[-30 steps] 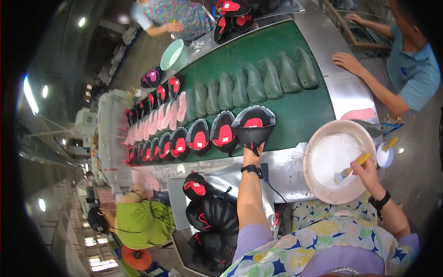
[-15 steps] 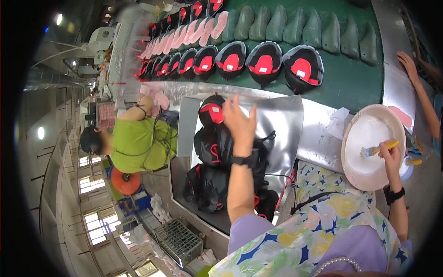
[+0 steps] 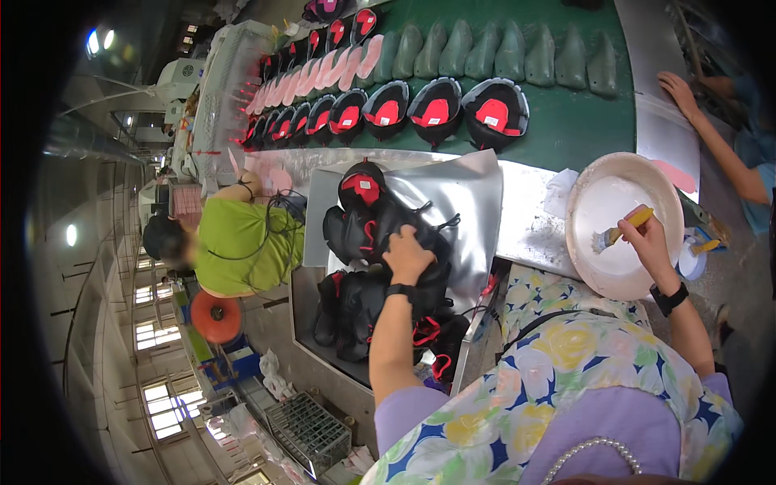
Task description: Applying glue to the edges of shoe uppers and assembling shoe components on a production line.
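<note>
My left hand [image 3: 407, 255] reaches down into a pile of black shoe uppers [image 3: 346, 234], its fingers bent round one black upper; the fingertips are partly hidden. Another upper with a red inside [image 3: 361, 187] lies at the far end of this pile. On the right, my right hand [image 3: 647, 239] is closed round the yellow handle of a brush [image 3: 622, 231]. Its pale bristles hang over a round, light pink basin [image 3: 584, 273] that holds white liquid.
The pile lies in a metal bin [image 3: 478, 202] beside a green conveyor [image 3: 558, 121] bearing rows of uppers, pink insoles [image 3: 347, 66] and dark green foot forms [image 3: 511, 56]. A person in green [image 3: 249, 242] works at left; another person's arm [image 3: 719, 149] rests at far right.
My left hand has come down from its raised, spread pose beside the red-lined upper onto the black pile. My right hand still holds the brush over the basin. The view has shifted slightly.
</note>
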### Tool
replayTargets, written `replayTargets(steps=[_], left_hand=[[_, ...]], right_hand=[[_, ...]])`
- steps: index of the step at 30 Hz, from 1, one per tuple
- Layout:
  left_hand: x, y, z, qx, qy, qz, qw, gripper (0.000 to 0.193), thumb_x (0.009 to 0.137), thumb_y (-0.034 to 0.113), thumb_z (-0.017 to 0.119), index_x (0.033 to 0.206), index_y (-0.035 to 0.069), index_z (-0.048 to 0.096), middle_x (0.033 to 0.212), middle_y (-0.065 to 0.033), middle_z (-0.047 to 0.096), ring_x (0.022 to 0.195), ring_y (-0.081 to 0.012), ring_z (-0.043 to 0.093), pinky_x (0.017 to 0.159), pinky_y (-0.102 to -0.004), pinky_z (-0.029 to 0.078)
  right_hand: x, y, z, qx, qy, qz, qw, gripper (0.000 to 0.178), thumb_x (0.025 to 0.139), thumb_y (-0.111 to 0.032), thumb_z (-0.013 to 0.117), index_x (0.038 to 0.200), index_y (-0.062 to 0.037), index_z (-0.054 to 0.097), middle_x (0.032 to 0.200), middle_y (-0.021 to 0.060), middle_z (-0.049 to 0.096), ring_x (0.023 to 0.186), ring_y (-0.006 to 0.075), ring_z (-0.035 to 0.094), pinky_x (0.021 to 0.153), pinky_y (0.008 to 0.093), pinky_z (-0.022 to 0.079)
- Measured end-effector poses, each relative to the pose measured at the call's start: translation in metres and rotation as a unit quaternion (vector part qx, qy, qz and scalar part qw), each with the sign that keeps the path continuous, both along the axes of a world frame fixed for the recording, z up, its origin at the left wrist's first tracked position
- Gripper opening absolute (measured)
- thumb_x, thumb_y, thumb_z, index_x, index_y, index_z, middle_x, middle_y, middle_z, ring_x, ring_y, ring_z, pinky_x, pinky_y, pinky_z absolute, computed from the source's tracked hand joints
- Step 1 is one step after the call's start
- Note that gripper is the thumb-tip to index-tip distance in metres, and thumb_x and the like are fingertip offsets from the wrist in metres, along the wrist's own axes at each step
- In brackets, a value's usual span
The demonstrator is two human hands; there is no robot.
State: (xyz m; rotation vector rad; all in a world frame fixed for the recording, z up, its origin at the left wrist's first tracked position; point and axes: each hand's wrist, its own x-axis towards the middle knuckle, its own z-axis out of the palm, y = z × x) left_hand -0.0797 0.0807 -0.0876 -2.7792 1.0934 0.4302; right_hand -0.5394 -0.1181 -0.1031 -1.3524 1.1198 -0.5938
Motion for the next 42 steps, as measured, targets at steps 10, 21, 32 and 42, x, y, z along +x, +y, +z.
replayTargets(steps=[10,21,32,42], left_hand=[[0.014,0.019,0.036,-0.528,0.552,0.198,0.614,0.054,0.075,-0.005,0.070,0.122,0.008,0.046,0.123,-0.0067,0.055,0.119,-0.0250,0.055,0.105,-0.0427,0.043],[-0.017,-0.010,-0.056,-0.389,-0.144,-0.010,0.910,0.085,0.064,-0.007,0.059,0.143,0.011,0.035,0.138,-0.0182,0.045,0.126,-0.0360,0.045,0.111,-0.0476,0.028],[-0.022,-0.075,-0.065,0.076,-0.123,-0.401,0.904,0.027,0.086,0.016,0.059,0.113,0.016,0.066,0.128,-0.0029,0.057,0.137,-0.0342,0.039,0.101,-0.0665,0.031],[0.041,-0.011,0.077,-0.379,0.103,0.068,0.917,0.035,0.090,0.004,0.051,0.124,0.003,0.056,0.131,-0.0138,0.056,0.118,-0.0309,0.057,0.099,-0.0414,0.047]], right_hand=[[-0.033,0.012,-0.005,-0.003,0.005,-0.040,0.999,0.017,0.091,-0.017,0.069,0.092,-0.0032,0.058,0.077,0.0004,0.060,0.067,0.0065,0.056,0.061,0.0215,0.045],[-0.028,0.006,-0.013,-0.010,0.031,-0.057,0.998,0.019,0.090,-0.018,0.071,0.093,-0.0019,0.060,0.078,0.0008,0.061,0.067,0.0066,0.056,0.061,0.0217,0.045],[-0.026,0.014,-0.022,0.024,0.055,-0.079,0.995,0.021,0.090,-0.020,0.072,0.092,-0.0018,0.062,0.078,0.0021,0.063,0.068,0.0079,0.059,0.061,0.0225,0.047],[-0.030,-0.017,-0.080,-0.111,0.112,-0.109,0.981,0.023,0.087,-0.021,0.073,0.091,-0.0013,0.061,0.073,0.0135,0.064,0.065,0.0215,0.062,0.062,0.0337,0.049]])
